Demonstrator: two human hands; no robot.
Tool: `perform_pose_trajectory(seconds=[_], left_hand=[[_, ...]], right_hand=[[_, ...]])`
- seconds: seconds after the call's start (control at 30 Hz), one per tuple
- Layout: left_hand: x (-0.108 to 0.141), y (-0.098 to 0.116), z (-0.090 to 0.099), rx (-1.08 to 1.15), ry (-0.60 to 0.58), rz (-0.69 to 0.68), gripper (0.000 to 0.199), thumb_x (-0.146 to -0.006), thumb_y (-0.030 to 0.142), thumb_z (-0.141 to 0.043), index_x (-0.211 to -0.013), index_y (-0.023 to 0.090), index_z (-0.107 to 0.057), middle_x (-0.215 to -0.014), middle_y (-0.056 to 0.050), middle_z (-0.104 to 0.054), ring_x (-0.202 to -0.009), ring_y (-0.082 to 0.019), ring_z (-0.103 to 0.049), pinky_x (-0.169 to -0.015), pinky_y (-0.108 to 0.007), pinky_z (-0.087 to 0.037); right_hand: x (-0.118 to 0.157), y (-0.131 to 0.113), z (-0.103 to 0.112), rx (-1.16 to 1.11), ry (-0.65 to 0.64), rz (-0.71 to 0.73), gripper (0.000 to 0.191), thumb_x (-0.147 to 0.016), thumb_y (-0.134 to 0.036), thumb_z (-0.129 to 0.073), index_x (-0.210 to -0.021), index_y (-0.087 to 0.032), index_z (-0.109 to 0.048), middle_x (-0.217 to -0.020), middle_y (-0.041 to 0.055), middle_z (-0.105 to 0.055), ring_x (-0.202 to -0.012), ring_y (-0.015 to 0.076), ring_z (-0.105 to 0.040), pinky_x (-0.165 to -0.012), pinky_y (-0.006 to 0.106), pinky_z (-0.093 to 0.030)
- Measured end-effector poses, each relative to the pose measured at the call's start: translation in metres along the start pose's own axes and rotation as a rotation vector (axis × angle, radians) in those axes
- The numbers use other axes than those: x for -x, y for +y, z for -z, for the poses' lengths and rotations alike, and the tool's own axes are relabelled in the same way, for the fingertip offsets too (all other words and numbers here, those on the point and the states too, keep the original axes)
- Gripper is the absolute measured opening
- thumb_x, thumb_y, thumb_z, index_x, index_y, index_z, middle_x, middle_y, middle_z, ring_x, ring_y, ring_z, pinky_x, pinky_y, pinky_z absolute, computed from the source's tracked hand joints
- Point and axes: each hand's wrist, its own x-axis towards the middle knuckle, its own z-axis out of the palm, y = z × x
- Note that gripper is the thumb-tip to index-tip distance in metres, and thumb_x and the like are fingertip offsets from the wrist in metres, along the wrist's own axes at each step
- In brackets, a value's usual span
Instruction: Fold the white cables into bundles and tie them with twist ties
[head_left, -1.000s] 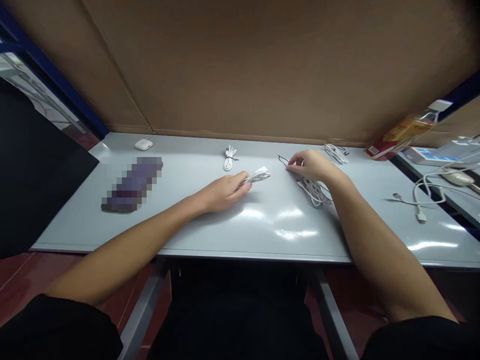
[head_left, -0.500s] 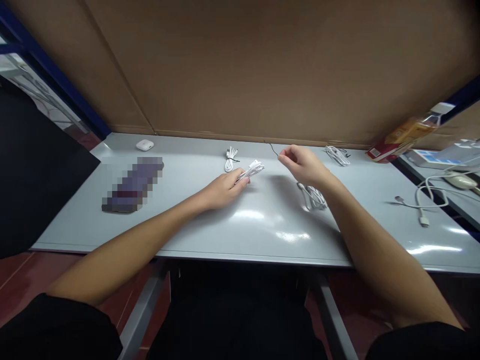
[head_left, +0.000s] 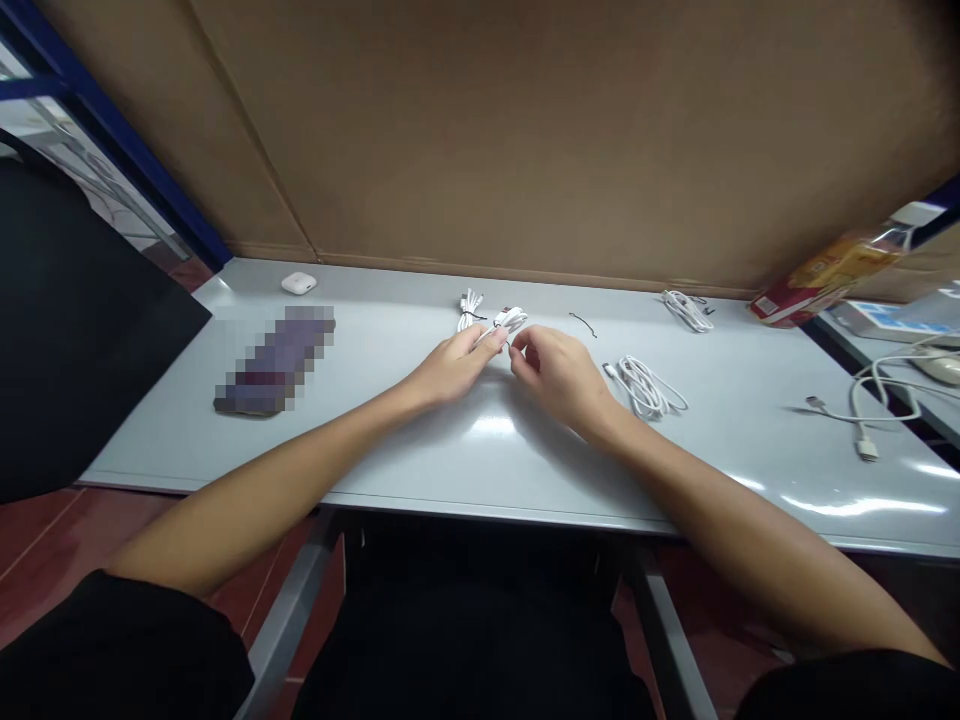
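My left hand point(head_left: 459, 362) is closed around a folded white cable point(head_left: 513, 318), its looped end sticking out past the thumb. Right beside it, my right hand point(head_left: 559, 375) pinches a thin black twist tie point(head_left: 509, 345); most of the tie is hidden by my fingers and the cable. Behind my left hand lies a white cable bundle point(head_left: 469, 308) with a black tie around it. A loose black twist tie point(head_left: 583, 323) rests on the table beyond my right hand. A loosely coiled white cable point(head_left: 649, 388) lies to the right of that hand.
Another white cable coil point(head_left: 688, 311) lies at the back right, near a leaning drink bottle point(head_left: 832, 268). Loose white cables point(head_left: 866, 440) hang about the right end of the grey table point(head_left: 420, 480). On the left are a white earbud case point(head_left: 298, 283) and a blurred-out phone-like object point(head_left: 277, 360).
My right hand has come left and down, bringing the black twist tie to the cable in my left hand. The loose tie and the coiled cable on the right are now uncovered.
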Motion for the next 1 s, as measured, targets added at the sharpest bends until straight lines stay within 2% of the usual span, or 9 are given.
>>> perform_pose_trajectory(seconds=[0.1,0.2,0.4,0.57,0.7,0.77,0.8,0.9,1.0], left_hand=[[0.001,0.008,-0.001,0.023,0.064,0.022,0.053,-0.103,0.069,-0.036,-0.1,0.022,-0.06,-0.089,-0.006,-0.063,-0.086,-0.023,-0.058,-0.073,-0.033,-0.046],[0.001,0.013,-0.003,0.039,0.055,0.006,0.051,-0.102,0.069,-0.042,-0.098,0.022,-0.061,-0.091,-0.005,-0.064,-0.09,-0.024,-0.059,-0.076,-0.033,-0.047],[0.001,0.014,-0.004,0.058,0.09,0.02,0.053,-0.104,0.068,-0.038,-0.096,0.021,-0.06,-0.093,-0.005,-0.064,-0.092,-0.023,-0.06,-0.078,-0.033,-0.047],[0.002,0.014,-0.003,0.122,0.034,0.011,0.051,-0.106,0.063,-0.034,-0.094,0.02,-0.058,-0.085,-0.003,-0.061,-0.085,-0.02,-0.057,-0.073,-0.031,-0.045],[0.003,0.012,0.002,0.193,-0.019,0.007,0.05,-0.104,0.066,-0.039,-0.084,0.022,-0.049,-0.073,-0.001,-0.048,-0.069,-0.017,-0.046,-0.063,-0.031,-0.038],[0.003,0.012,0.005,0.239,-0.053,0.0,0.051,-0.103,0.067,-0.041,-0.08,0.022,-0.045,-0.069,0.001,-0.04,-0.062,-0.015,-0.037,-0.058,-0.03,-0.033],[0.003,0.012,0.006,0.265,-0.073,-0.006,0.051,-0.103,0.067,-0.041,-0.08,0.022,-0.044,-0.069,0.002,-0.037,-0.06,-0.014,-0.033,-0.057,-0.03,-0.031],[0.004,0.014,0.009,0.321,-0.159,-0.013,0.052,-0.103,0.067,-0.041,-0.079,0.021,-0.044,-0.067,0.003,-0.033,-0.057,-0.013,-0.028,-0.054,-0.029,-0.027],[0.005,0.017,0.01,0.332,-0.243,-0.038,0.052,-0.104,0.066,-0.041,-0.079,0.02,-0.045,-0.067,0.003,-0.033,-0.057,-0.012,-0.028,-0.054,-0.028,-0.026]], right_hand=[[0.002,-0.002,0.0,0.034,0.024,0.01,0.014,-0.096,-0.025,-0.049,-0.087,-0.021,-0.06,-0.089,0.0079,-0.071,-0.074,0.0206,-0.059,-0.068,0.032,-0.036],[0.003,-0.004,0.0,0.086,0.04,-0.006,0.014,-0.094,-0.024,-0.05,-0.09,-0.02,-0.063,-0.091,0.0084,-0.073,-0.073,0.0209,-0.059,-0.067,0.032,-0.036],[0.004,-0.005,-0.006,0.149,0.087,-0.03,0.015,-0.092,-0.024,-0.052,-0.088,-0.02,-0.066,-0.086,0.0089,-0.074,-0.073,0.0224,-0.061,-0.068,0.033,-0.035],[0.005,-0.003,-0.004,-0.102,0.095,0.017,0.009,-0.088,-0.028,-0.058,-0.081,-0.022,-0.058,-0.075,0.0024,-0.067,-0.065,0.0174,-0.057,-0.066,0.031,-0.038],[0.004,0.003,0.003,-0.261,0.092,-0.005,0.029,-0.088,-0.043,-0.067,-0.077,-0.024,-0.048,-0.069,-0.0017,-0.056,-0.061,0.0144,-0.047,-0.06,0.03,-0.036],[0.001,0.009,0.006,-0.311,0.115,0.009,0.033,-0.085,-0.049,-0.073,-0.089,-0.023,-0.053,-0.076,-0.0013,-0.056,-0.065,0.015,-0.048,-0.06,0.03,-0.038],[0.0,0.013,0.008,-0.35,0.116,0.039,0.038,-0.084,-0.05,-0.075,-0.101,-0.023,-0.055,-0.083,0.0003,-0.059,-0.068,0.0157,-0.051,-0.062,0.03,-0.041],[-0.003,0.024,0.01,-0.46,0.037,0.214,0.063,-0.086,-0.045,-0.076,-0.139,-0.025,-0.048,-0.118,0.0079,-0.062,-0.089,0.0194,-0.062,-0.073,0.032,-0.052],[-0.007,0.031,0.013,-0.484,-0.027,0.419,0.064,-0.088,-0.04,-0.075,-0.146,-0.029,-0.05,-0.134,0.0103,-0.059,-0.11,0.0243,-0.062,-0.089,0.038,-0.055]])
